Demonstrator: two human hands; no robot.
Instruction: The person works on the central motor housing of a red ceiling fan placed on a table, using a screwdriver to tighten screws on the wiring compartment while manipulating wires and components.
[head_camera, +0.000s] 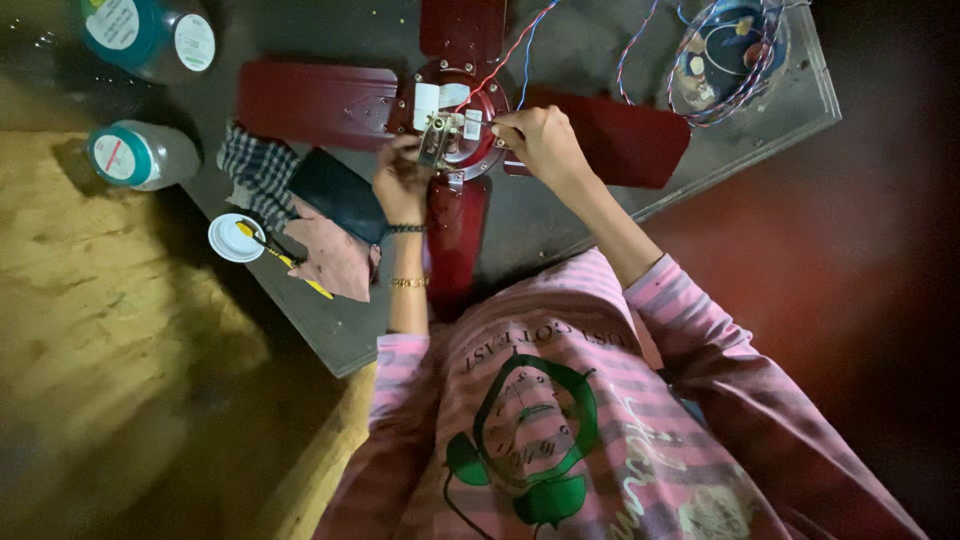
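Note:
A dark red ceiling fan (315, 105) lies on a grey board (520, 230), its blades spread out from a round hub (478, 150). My left hand (400, 185), with bracelets on the wrist, grips a small metal fitting (436, 135) on top of the hub. My right hand (538, 140) pinches the red and blue wires (515, 45) where they meet the fitting. The wires run up and away from the hub. My pink striped sleeves and shirt fill the lower part of the view.
Two jars with teal lids (150, 35) (140, 155) stand at the left. A white lid (232, 238), a yellow-handled tool (290, 265), a checked cloth (255, 170), a dark flat case (335, 195) and a pink cloth (335, 258) lie nearby. A round dish with coiled wire (725, 55) sits top right.

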